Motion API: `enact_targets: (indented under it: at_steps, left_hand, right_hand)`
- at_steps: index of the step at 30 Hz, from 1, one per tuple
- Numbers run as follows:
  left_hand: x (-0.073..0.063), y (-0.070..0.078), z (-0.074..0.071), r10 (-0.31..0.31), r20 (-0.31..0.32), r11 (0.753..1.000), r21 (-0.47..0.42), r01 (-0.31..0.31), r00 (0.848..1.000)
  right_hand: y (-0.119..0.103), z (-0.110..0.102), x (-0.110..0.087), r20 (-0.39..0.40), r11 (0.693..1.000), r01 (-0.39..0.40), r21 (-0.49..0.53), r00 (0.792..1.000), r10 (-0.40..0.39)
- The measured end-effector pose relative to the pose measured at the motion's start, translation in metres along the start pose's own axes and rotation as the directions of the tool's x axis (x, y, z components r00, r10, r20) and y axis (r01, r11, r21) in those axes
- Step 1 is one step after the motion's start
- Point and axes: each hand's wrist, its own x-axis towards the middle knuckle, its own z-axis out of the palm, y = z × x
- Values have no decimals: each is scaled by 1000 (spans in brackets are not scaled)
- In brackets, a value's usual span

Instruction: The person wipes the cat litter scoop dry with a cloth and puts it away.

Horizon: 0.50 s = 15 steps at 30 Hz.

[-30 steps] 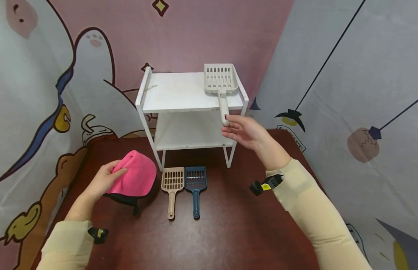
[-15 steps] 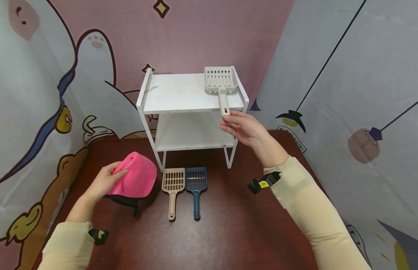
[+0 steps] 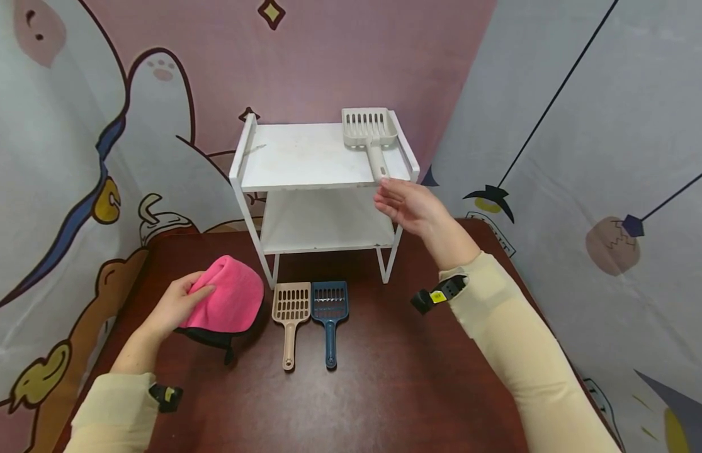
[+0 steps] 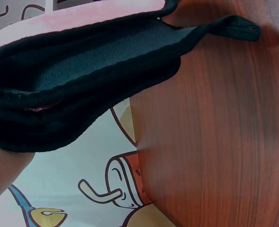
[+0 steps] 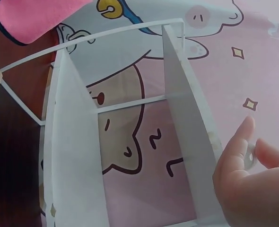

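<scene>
In the head view my right hand [image 3: 410, 207] pinches the handle end of an off-white cat litter scoop [image 3: 369, 128], at the right side of a white two-tier shelf's [image 3: 300, 154] top board. The slotted head points to the back. From the right wrist, only the handle tip [image 5: 250, 155] shows between the fingers. My left hand [image 3: 175, 305] grips a folded pink cloth [image 3: 228, 296] with a black edge, thumb on top, above the table's left part. Its dark inner side [image 4: 106, 56] and hanging loop [image 4: 234, 28] appear in the left wrist view.
A beige litter scoop [image 3: 290, 305] and a dark blue one [image 3: 330, 305] lie side by side on the brown table [image 3: 384, 390], in front of the shelf. Cartoon-printed fabric walls [image 3: 373, 56] stand behind and at both sides.
My right hand has moved slightly up and back, and the off-white scoop's handle has come down nearer the shelf's top board. The left hand and pink cloth have stayed put.
</scene>
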Motion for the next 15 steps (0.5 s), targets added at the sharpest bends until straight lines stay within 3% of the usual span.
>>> enact_targets:
  at_steps: [8,15]
  left_hand:
    - [0,0,-2,-24,1,1000,-3,24,1000]
    - [0,2,-5,-36,2,999,-13,36,999]
  right_hand:
    - [8,-10,-7,17,998,-56,-23,998,57]
    - [36,-28,-13,113,986,-68,-155,990,86]
